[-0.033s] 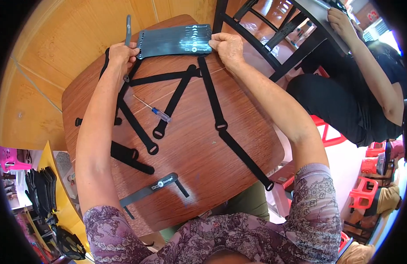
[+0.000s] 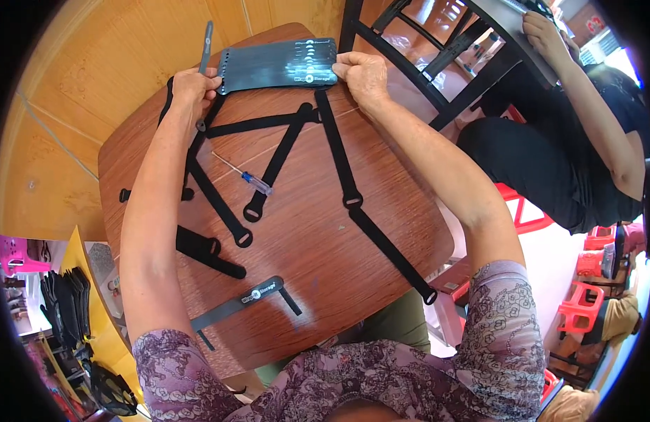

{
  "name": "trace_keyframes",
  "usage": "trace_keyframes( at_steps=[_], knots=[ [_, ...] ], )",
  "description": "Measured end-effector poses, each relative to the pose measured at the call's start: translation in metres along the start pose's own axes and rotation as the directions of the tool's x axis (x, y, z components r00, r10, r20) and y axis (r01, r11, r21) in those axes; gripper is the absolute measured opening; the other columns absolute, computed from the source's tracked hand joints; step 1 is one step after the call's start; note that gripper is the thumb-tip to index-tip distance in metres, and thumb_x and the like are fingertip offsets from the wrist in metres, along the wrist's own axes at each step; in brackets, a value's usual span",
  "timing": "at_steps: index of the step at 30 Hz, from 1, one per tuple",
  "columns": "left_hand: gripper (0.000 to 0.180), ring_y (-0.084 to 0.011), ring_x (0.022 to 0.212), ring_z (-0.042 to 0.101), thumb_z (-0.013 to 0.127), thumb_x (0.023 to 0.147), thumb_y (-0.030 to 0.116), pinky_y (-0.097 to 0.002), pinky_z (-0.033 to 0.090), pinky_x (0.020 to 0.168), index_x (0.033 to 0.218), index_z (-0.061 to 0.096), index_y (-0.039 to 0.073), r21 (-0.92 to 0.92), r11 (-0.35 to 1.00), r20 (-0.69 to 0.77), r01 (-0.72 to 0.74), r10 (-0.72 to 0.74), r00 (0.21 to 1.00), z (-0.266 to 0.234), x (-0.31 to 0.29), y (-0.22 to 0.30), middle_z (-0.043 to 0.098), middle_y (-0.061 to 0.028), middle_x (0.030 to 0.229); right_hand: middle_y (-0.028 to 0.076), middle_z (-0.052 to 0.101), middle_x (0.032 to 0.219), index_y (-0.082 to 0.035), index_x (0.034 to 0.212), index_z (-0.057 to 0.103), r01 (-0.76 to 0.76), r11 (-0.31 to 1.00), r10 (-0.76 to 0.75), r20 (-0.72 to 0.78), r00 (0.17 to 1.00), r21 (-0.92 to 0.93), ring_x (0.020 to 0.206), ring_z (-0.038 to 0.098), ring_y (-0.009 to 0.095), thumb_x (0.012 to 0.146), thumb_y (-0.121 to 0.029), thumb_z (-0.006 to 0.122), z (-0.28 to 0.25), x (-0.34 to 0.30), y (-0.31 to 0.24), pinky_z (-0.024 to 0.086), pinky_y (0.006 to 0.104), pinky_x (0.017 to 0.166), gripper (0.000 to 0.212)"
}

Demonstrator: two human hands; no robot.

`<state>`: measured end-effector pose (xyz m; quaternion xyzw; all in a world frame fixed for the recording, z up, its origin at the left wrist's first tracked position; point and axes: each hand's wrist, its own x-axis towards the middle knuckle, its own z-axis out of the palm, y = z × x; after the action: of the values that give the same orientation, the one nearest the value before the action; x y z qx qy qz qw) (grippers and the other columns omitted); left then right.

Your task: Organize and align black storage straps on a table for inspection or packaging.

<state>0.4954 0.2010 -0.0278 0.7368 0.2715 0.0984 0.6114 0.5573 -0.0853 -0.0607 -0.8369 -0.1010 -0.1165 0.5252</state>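
At the far edge of the table, a fanned stack of dark flat straps point(image 2: 262, 68) with white print lies between my hands. My left hand point(image 2: 194, 87) pinches its left end, and a narrow dark grey strip point(image 2: 207, 46) sticks up from that hand. My right hand point(image 2: 365, 73) has the stack's right end between thumb and fingers. Nearer me lie loose black straps with slotted ends, one long pair point(image 2: 339, 151) running toward the right edge. A screwdriver point(image 2: 257, 183) with a clear and blue handle rests among them. Close to my body is a printed grey strap point(image 2: 262, 290).
The brown wooden table point(image 2: 325, 260) stands against a wood-panelled wall point(image 2: 93, 91). To the right, a person in dark clothes point(image 2: 543, 165) sits at a dark-framed table point(image 2: 437, 105). Red stools point(image 2: 582, 307) stand farther right. Black straps hang over a yellow board point(image 2: 103, 309) at left.
The grey strip standing up at my left hand leans slightly more to the right. Both hands keep their hold on the stack.
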Motion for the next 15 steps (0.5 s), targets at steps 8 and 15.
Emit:
trace_keyframes(
  at_steps=[8,15],
  knots=[
    [0.016,-0.0093,0.046,0.046,0.065,0.072,-0.001,-0.0272,0.035,0.044,0.087,0.065,0.004,0.048,0.999,-0.055,-0.001,0.004,0.998,0.000,0.004,-0.003,0.057,-0.0012,0.064,0.013,0.067,0.083,-0.009,0.088,0.070,0.000,1.000,0.001,-0.018,1.000,0.004,0.082,0.064,0.027,0.068,-0.018,0.069,0.001,-0.007,-0.006,0.048,0.0364,0.076,0.022],
    [0.018,-0.0077,0.044,0.045,0.065,0.074,-0.001,-0.0217,0.030,0.037,0.091,0.064,0.004,0.085,0.996,-0.092,0.012,-0.004,0.996,0.007,-0.002,0.002,0.055,0.0001,0.062,0.016,0.066,0.084,-0.008,0.090,0.069,0.066,0.989,-0.067,-0.005,0.998,-0.135,0.082,0.064,0.031,0.070,-0.020,0.065,-0.002,-0.005,-0.009,0.048,0.0384,0.076,0.024]
  ],
)
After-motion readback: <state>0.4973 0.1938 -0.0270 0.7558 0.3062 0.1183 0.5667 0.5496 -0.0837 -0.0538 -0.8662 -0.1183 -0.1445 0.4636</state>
